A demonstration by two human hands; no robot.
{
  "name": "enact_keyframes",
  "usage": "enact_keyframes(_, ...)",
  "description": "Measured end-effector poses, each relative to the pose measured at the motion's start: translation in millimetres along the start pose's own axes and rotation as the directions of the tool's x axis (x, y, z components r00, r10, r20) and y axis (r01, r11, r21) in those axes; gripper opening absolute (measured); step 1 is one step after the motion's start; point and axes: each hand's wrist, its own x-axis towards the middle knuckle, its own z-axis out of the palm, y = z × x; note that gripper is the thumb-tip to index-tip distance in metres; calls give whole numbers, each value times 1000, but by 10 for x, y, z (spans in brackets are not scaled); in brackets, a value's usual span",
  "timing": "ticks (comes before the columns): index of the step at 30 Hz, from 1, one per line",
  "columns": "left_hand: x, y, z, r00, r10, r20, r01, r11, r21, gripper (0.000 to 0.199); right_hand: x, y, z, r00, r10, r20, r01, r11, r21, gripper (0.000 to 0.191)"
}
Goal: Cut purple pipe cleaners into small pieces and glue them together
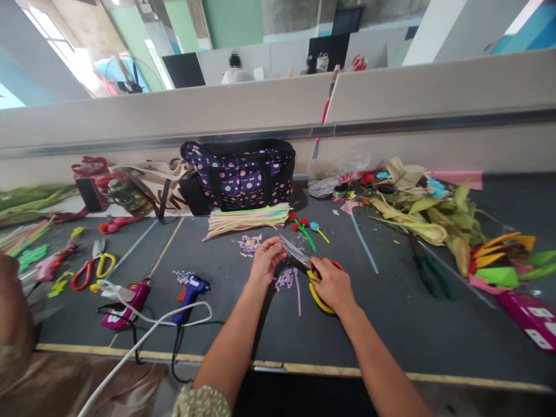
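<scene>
My right hand (333, 282) is closed round the red and yellow handles of a pair of scissors (296, 251), whose blades point up and left toward my left hand. My left hand (268, 259) is pinched near the blade tips; what its fingers hold is too small to name. Below the blades lie short purple pieces (285, 279) and one longer purple strip (299, 292) on the dark table. Just behind my left hand is a small pile of purple and cream bits (251, 244). A bundle of pastel pipe cleaners (248, 219) lies farther back.
A patterned bag (243, 176) stands behind the bundle. Left are a blue glue gun (189, 296), a white cable (150, 331), other scissors (99, 258) and another person's arm (15, 307). Dried husks (412, 217) and green-handled pliers (430, 269) lie right.
</scene>
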Motion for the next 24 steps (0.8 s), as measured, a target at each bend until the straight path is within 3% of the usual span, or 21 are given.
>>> enact_keyframes(24, -28, -20, 35, 997, 74, -12, -73, 996, 55, 33, -4, -14, -14, 1000, 5, 12, -5, 1000, -11, 26)
